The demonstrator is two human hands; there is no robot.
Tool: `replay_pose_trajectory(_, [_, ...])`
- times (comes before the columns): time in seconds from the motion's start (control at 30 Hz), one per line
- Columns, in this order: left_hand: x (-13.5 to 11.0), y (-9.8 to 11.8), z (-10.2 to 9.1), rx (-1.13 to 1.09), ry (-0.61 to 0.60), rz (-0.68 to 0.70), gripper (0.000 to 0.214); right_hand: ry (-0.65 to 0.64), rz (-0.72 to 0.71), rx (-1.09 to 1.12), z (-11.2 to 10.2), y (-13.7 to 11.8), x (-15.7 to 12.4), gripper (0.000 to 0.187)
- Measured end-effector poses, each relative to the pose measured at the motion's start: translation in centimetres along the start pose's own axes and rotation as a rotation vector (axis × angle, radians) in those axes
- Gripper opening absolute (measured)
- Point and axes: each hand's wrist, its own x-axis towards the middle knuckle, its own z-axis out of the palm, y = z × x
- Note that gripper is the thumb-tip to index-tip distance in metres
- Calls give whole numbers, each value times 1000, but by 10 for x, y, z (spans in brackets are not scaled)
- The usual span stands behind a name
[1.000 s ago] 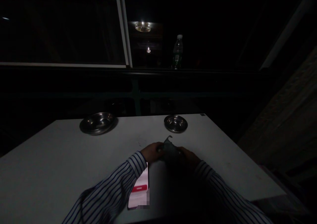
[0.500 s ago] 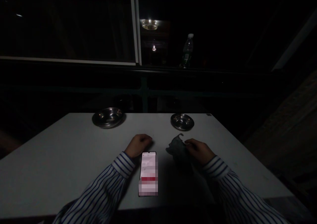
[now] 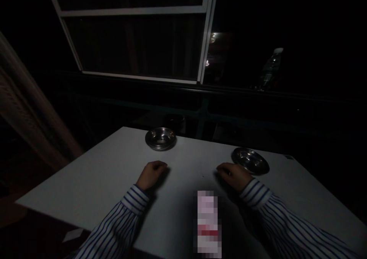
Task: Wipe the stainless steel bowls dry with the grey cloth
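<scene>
The crumpled grey thing is gone from your right hand, which now sits closer to the single bowl. Your left hand is farther from the phone and nearer the stacked bowls. Your view swings left, revealing a curtain.

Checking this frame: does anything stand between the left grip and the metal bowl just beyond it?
Nothing visible does: only white tabletop shows between the left grip and the left metal bowl. The right metal bowl sits near the right grip, off that path.
</scene>
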Motion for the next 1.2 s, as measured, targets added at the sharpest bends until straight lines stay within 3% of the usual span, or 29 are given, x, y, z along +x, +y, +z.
replay_pose_trajectory(0.17, [13,-15,-28,-124,167,-125,21,-61,-73,-63,11,-25,50,29])
replay_pose_trajectory(0.3, [31,-29,-39,-205,282,-193,21,-54,-92,-70,21,-44,94,27])
replay_pose_trajectory(0.57, [74,-47,-53,-245,381,-259,33,-5,-20,118,51,-61,176,22])
replay_pose_trajectory(0.77, [114,-63,-59,-128,421,-240,41,47,62,201,69,-62,231,31])
replay_pose_trajectory(0.97, [135,-69,-61,62,388,-213,39,30,105,251,89,-61,259,32])
replay_pose_trajectory(1.2, [134,-59,-61,294,299,-171,35,7,116,280,97,-63,268,30])
